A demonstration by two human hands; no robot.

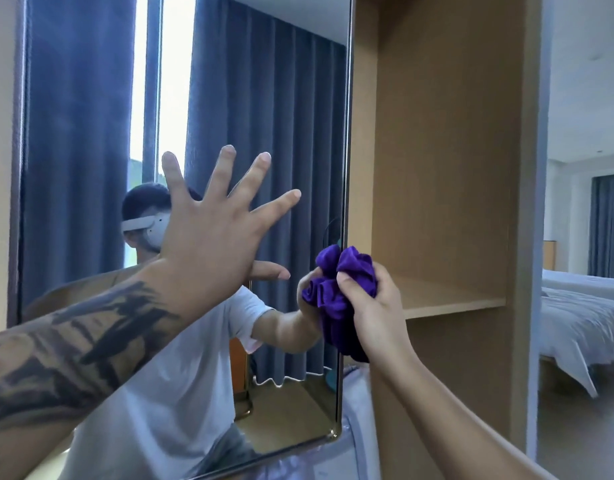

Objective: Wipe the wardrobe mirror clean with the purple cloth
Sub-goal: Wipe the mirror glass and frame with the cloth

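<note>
Two hands are working at the mirror (pixel 90 98), one spread wide, one bunching the purple cloth (pixel 336 289).

The left hand (pixel 212 233) is fanning all five fingers out over the mirror, possibly touching the glass. The right hand (pixel 371 303) is curling its fingers round the cloth at the mirror's right edge, just beside the wooden shelf (pixel 451 299). A bed (pixel 582 327) is showing well right of the mirror.

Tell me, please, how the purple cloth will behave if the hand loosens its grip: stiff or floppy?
Probably floppy: the purple cloth bunches into soft folds inside the right hand, and a loose end hangs below it. It looks light, since one hand holds it easily. It would likely slump or drop by the mirror.
</note>
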